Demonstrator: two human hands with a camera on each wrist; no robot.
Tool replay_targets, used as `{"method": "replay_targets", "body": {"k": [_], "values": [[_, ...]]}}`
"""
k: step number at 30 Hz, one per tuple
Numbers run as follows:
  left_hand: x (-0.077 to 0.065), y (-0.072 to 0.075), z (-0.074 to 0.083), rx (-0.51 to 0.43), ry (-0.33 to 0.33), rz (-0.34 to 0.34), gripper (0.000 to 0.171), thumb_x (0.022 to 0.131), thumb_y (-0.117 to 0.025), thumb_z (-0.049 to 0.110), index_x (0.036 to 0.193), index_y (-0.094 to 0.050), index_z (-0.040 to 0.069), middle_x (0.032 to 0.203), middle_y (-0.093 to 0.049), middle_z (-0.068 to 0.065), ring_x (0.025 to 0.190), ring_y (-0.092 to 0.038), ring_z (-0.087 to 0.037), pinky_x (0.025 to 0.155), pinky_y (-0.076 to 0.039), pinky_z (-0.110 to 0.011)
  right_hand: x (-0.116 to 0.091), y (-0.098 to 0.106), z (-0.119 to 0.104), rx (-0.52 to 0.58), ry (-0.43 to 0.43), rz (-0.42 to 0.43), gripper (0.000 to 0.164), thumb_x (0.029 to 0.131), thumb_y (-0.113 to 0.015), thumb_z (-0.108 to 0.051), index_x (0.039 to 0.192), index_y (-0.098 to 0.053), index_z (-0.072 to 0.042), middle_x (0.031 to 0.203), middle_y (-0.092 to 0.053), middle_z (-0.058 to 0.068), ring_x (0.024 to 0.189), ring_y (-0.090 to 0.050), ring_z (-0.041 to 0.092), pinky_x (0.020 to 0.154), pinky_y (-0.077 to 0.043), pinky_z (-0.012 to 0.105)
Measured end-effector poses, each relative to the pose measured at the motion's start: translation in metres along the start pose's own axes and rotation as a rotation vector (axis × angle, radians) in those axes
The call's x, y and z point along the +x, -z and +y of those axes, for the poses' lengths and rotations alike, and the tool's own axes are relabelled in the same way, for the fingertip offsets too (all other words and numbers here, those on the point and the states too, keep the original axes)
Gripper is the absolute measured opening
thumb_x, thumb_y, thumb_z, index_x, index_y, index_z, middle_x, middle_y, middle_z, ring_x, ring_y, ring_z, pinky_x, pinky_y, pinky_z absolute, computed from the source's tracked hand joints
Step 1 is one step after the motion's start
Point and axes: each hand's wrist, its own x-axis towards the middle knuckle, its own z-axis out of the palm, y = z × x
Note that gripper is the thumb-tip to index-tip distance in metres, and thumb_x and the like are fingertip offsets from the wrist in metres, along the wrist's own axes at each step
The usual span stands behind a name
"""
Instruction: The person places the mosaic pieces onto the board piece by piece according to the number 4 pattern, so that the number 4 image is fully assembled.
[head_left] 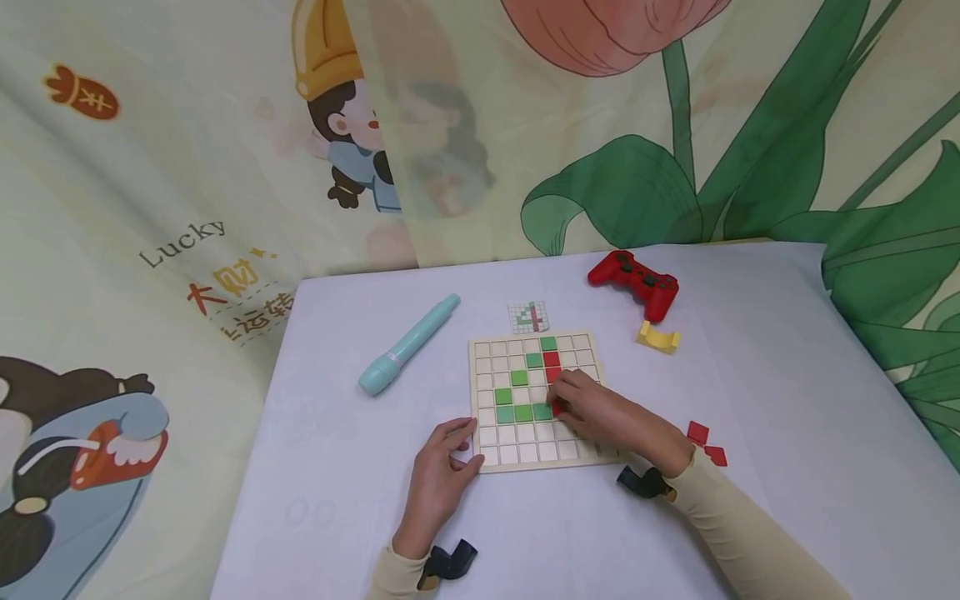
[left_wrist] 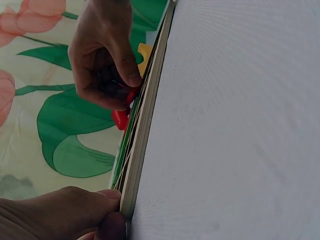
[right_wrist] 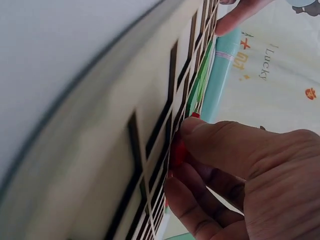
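A pale wooden grid board [head_left: 536, 454] lies on the white table, with several green tiles [head_left: 519, 378] stepping across its squares. Two red tiles [head_left: 552, 358] show in a column above my right hand [head_left: 592, 408]. That hand pinches a red tile [right_wrist: 177, 152] low over the grid, beside the row of green tiles; its fingers partly cover the tile. At the board's lower left corner, my left hand [head_left: 442, 475] touches the edge with thumb and fingers spread. The left wrist view shows its thumb [left_wrist: 107, 196] against the board's rim.
Loose red tiles [head_left: 707, 444] lie right of the board, near my right forearm. A small printed pattern card [head_left: 528, 317] sits behind the board. Farther out are a teal microphone-shaped object [head_left: 408, 346], a red game controller [head_left: 636, 283] and a yellow curved block [head_left: 658, 337].
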Motion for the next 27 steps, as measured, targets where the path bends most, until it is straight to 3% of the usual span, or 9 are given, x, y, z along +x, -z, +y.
{"method": "replay_targets", "body": {"k": [5, 17, 22, 24, 27], "values": [[0.001, 0.0, 0.001, -0.008, -0.005, -0.004, 0.056, 0.086, -0.085, 0.0, 0.139, -0.07, 0.003, 0.142, -0.066, -0.007, 0.096, -0.064, -0.012, 0.068, -0.056, -0.016, -0.003, 0.0, -0.001, 0.01, -0.043, -0.013, 0.03, 0.095, -0.082, -0.014, 0.122, -0.069, -0.015, 0.116, -0.064, -0.002, 0.105, -0.054, 0.012, 0.088, -0.06, 0.027], [0.002, -0.002, 0.002, -0.008, 0.0, -0.007, 0.055, 0.086, -0.085, 0.001, 0.139, -0.07, 0.004, 0.143, -0.066, -0.007, 0.096, -0.064, -0.013, 0.069, -0.056, -0.016, -0.016, 0.003, 0.008, 0.01, -0.047, 0.034, 0.029, 0.098, -0.079, -0.019, 0.124, -0.069, -0.018, 0.119, -0.064, -0.004, 0.112, -0.056, 0.012, 0.094, -0.061, 0.029], [0.0, -0.001, 0.002, 0.002, -0.001, 0.0, 0.056, 0.086, -0.086, 0.001, 0.139, -0.07, 0.005, 0.142, -0.066, -0.006, 0.093, -0.063, -0.011, 0.068, -0.056, -0.016, -0.049, 0.015, 0.023, 0.024, -0.152, 0.161, 0.024, 0.1, -0.074, -0.012, 0.124, -0.069, -0.013, 0.126, -0.065, 0.004, 0.121, -0.06, 0.022, 0.1, -0.061, 0.042], [0.0, -0.001, 0.001, 0.004, -0.003, 0.0, 0.056, 0.085, -0.086, 0.001, 0.139, -0.07, 0.005, 0.142, -0.066, -0.006, 0.092, -0.063, -0.011, 0.068, -0.056, -0.016, -0.071, 0.02, 0.033, 0.024, -0.225, 0.213, 0.025, 0.1, -0.073, -0.008, 0.125, -0.068, -0.01, 0.125, -0.065, 0.008, 0.117, -0.063, 0.026, 0.094, -0.063, 0.045], [0.0, -0.002, 0.0, 0.004, -0.009, -0.001, 0.056, 0.085, -0.086, 0.001, 0.139, -0.07, 0.005, 0.142, -0.066, -0.006, 0.092, -0.063, -0.011, 0.068, -0.056, -0.016, -0.107, 0.026, 0.049, 0.057, -0.389, 0.226, 0.029, 0.101, -0.071, -0.009, 0.129, -0.064, -0.009, 0.125, -0.064, 0.011, 0.11, -0.066, 0.03, 0.085, -0.065, 0.045]]}}
